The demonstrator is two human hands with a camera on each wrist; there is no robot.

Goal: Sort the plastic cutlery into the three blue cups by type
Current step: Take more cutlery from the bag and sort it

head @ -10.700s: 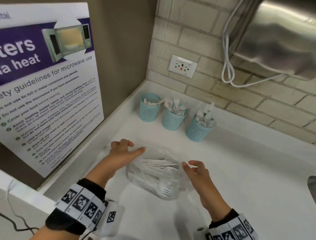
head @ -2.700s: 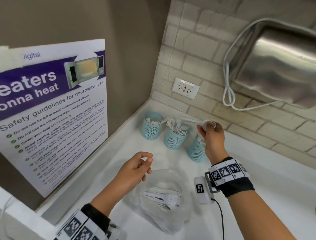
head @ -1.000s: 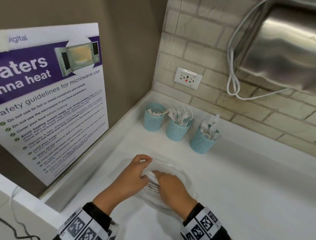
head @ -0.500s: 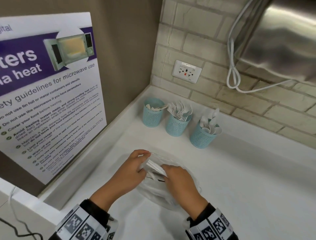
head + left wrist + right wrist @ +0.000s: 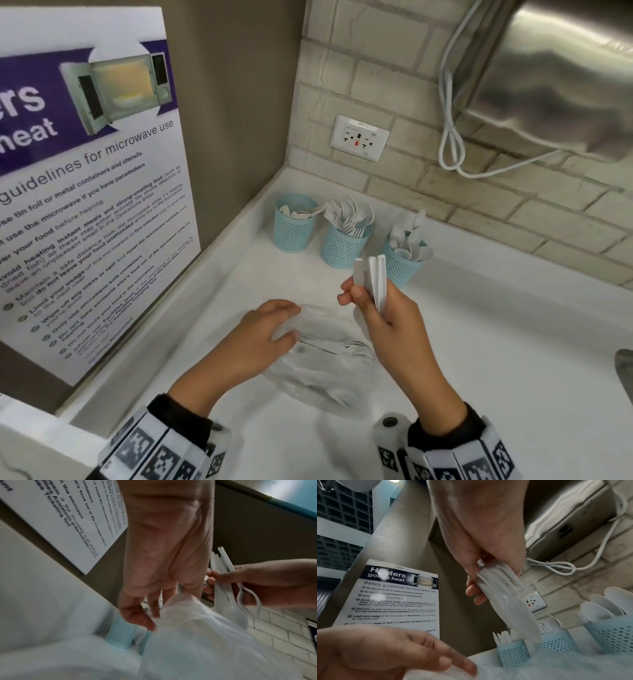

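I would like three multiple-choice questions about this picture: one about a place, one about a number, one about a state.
1. Where do the forks stand?
A. left cup
B. middle cup
C. right cup

2. How many blue cups are on the counter?
A. two
B. three
C. four

3. What is the right hand doing?
A. resting flat
B. gripping a bundle of cutlery
C. pointing at the socket

Answers:
1 B, fork tines stick out of the middle cup.
2 B, the left cup and right cup flank it.
3 B, the right hand grips a bundle of cutlery above the plastic bag.
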